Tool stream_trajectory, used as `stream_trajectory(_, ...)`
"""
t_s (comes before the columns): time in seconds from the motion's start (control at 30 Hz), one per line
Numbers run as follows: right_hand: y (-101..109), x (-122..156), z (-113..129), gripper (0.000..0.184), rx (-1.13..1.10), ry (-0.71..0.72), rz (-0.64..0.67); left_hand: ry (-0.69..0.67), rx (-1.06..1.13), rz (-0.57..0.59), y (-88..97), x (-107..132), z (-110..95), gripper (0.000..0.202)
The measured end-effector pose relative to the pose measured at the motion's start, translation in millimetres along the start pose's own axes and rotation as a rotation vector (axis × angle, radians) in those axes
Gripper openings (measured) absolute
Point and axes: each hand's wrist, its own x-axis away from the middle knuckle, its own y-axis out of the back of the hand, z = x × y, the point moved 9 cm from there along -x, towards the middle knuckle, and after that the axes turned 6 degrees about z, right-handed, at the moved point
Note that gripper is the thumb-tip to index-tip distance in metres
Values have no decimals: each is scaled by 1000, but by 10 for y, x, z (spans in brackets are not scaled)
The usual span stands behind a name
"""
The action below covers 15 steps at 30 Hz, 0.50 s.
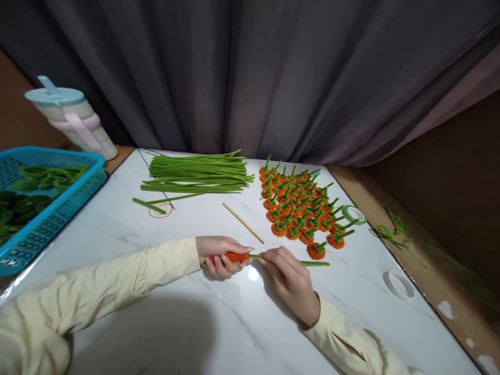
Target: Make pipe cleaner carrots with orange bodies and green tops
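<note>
My left hand (224,258) is closed around an orange fuzzy piece (236,257) that looks wound from pipe cleaner. From its right end runs a green pipe cleaner (254,256), pinched between the thumb and fingers of my right hand (289,278). More green stem (315,263) shows past the right hand, level with the table. A bit of green also pokes out left of my left palm. Just beyond the hands lies a thin wooden stick (243,223). To the right stand many finished-looking orange pieces with green tops (297,200), clustered in rows.
Behind is a pile of green pipe cleaners (197,172), with a rubber band (160,210) near it. A blue basket (58,229) holds green leaf shapes at left, by a tumbler (78,117). Rolls of green tape (354,214) and white tape (398,285) lie right.
</note>
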Motion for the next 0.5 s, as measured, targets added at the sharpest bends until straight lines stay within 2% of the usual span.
stream_trajectory(0.17,-42,32,21,20,-4,34,2,20,-49,-47,14,-7,20,33)
stream_trajectory(0.37,-133,39,95,26,-8,79,70,33,-71,-130,31,-45,69,37)
stream_trajectory(0.5,-78,35,40,21,25,50,34,-181,-132,-189,108,-49,-115,48)
